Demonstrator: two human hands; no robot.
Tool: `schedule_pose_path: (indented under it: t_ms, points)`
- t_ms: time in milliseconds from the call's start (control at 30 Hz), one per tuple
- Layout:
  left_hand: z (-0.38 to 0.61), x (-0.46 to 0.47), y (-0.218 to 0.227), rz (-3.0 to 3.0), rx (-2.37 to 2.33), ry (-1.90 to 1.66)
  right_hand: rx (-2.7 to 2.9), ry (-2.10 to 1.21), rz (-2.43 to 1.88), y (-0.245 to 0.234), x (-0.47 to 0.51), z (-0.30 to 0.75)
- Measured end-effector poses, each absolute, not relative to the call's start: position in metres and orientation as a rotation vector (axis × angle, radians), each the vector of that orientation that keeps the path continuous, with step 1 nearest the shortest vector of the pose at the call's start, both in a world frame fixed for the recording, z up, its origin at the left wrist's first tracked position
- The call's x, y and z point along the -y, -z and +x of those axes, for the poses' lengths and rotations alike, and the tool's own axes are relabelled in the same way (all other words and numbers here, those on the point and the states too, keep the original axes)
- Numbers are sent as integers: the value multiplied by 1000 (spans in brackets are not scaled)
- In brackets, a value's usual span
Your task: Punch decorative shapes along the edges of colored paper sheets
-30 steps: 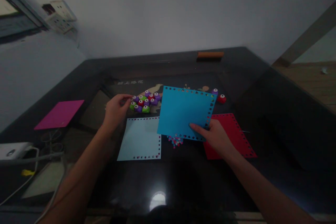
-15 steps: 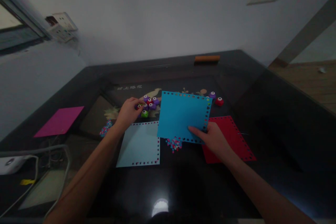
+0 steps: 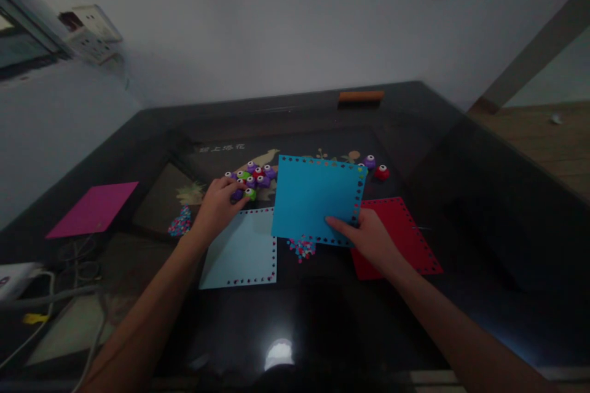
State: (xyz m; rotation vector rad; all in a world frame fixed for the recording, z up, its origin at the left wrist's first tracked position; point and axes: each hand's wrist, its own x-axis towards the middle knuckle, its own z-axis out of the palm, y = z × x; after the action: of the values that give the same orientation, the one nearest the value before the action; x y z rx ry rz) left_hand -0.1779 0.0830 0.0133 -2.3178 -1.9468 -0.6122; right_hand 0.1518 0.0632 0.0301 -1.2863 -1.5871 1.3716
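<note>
A dip of the blue sheet (image 3: 318,193) pinched in the right hand (image 3: 371,236) above the table (image 3: 230,331) could scatter nearby confetti (image 3: 302,248); a nudge from the left hand (image 3: 221,201) could topple clustered eye-topped pieces (image 3: 251,181). Whether its fingers grip one is unclear; the right's fingers mostly vanish behind the sheet.

A row of four pale Chinese characters (image 3: 222,148) is running across the dark worktop (image 3: 239,331), left of centre and toward the far side. The second is reading 上 and the fourth 花; the first and third are appearing too small and blurred to be read with certainty. The row is standing upright to the viewer, near a pale printed bird (image 3: 262,159).
</note>
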Motion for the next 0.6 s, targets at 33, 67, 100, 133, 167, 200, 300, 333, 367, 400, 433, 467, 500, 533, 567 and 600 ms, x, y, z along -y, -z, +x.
schedule_pose_path:
  t_ms: [33,67,100,133,167,200,300,333,367,400,433,467,500,533,567,600]
  points:
    - [-178,-83,-12,-2315,1938,596,1588,-1373,-1285,-30,-63,152]
    - [-178,-84,-11,-2315,1931,578,1590,-1373,-1285,-30,-63,152]
    - [-179,-84,-10,-2316,1925,562,1591,-1374,-1287,-30,-63,152]
    - [-179,-85,-9,-2320,1923,549,1587,-1376,-1289,-30,-63,152]
    - [-179,-85,-9,-2324,1920,541,1583,-1382,-1290,-30,-63,151]
    - [-178,-85,-8,-2327,1918,538,1579,-1387,-1289,-30,-63,151]
    - [-177,-86,-9,-2321,1926,522,1583,-1382,-1275,-32,-63,151]
    - [-177,-86,-9,-2316,1933,512,1589,-1376,-1272,-32,-63,151]
    - [-176,-86,-9,-2311,1941,502,1594,-1370,-1275,-32,-62,151]
    - [-175,-86,-10,-2304,1949,494,1598,-1367,-1282,-33,-62,151]
    - [-174,-85,-10,-2298,1957,488,1604,-1365,-1292,-33,-62,151]
    - [-172,-85,-10,-2293,1963,484,1610,-1360,-1301,-33,-62,152]
    - [-171,-84,-10,-2289,1969,483,1612,-1358,-1306,-33,-62,152]
    - [-169,-84,-9,-2286,1976,484,1607,-1363,-1306,-33,-62,152]
    - [-168,-83,-9,-2281,1982,488,1599,-1372,-1303,-33,-62,152]
    - [-166,-82,-9,-2277,1989,495,1588,-1380,-1298,-32,-62,153]
